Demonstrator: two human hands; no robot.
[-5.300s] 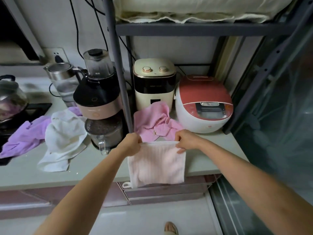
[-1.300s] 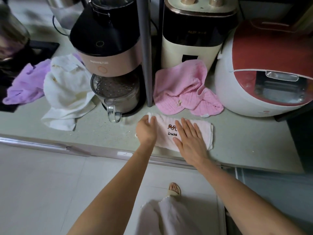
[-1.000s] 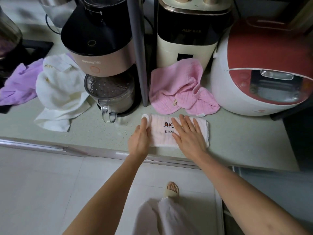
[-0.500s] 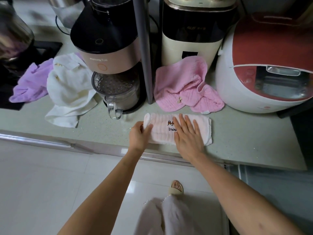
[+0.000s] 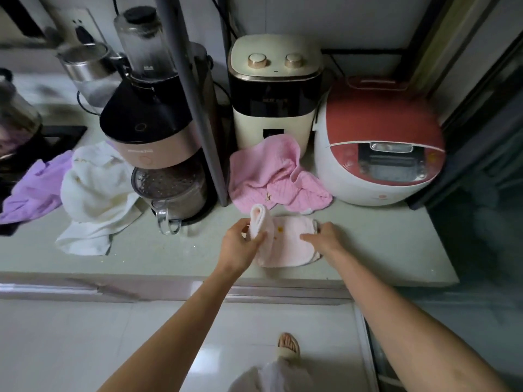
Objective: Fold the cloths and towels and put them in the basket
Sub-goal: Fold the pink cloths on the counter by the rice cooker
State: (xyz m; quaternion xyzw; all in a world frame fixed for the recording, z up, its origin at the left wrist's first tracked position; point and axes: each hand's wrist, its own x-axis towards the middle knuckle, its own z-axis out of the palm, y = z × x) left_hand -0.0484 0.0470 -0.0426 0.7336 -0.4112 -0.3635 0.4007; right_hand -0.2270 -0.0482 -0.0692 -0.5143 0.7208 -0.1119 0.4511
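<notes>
A pale pink folded towel point(image 5: 285, 244) lies on the counter near its front edge. My left hand point(image 5: 239, 244) pinches the towel's left end, which is lifted and curled upward. My right hand point(image 5: 322, 236) holds the towel's right end, fingers lying across the top. Behind it a crumpled pink cloth point(image 5: 271, 176) leans against the cream appliance. Further left lie a crumpled white towel point(image 5: 93, 193) and a purple cloth point(image 5: 34, 188). No basket is in view.
Along the back of the counter point(image 5: 382, 244) stand a pink-and-black blender with a glass jug point(image 5: 158, 123), a cream appliance point(image 5: 271, 94), a red-and-white rice cooker point(image 5: 379, 142) and a kettle point(image 5: 85, 69). A grey shelf post point(image 5: 195, 108) rises between them.
The towel was folded in half on the counter and pressed flat. Now my left hand has lifted its left end up and over, and my right hand has shifted to the right end.
</notes>
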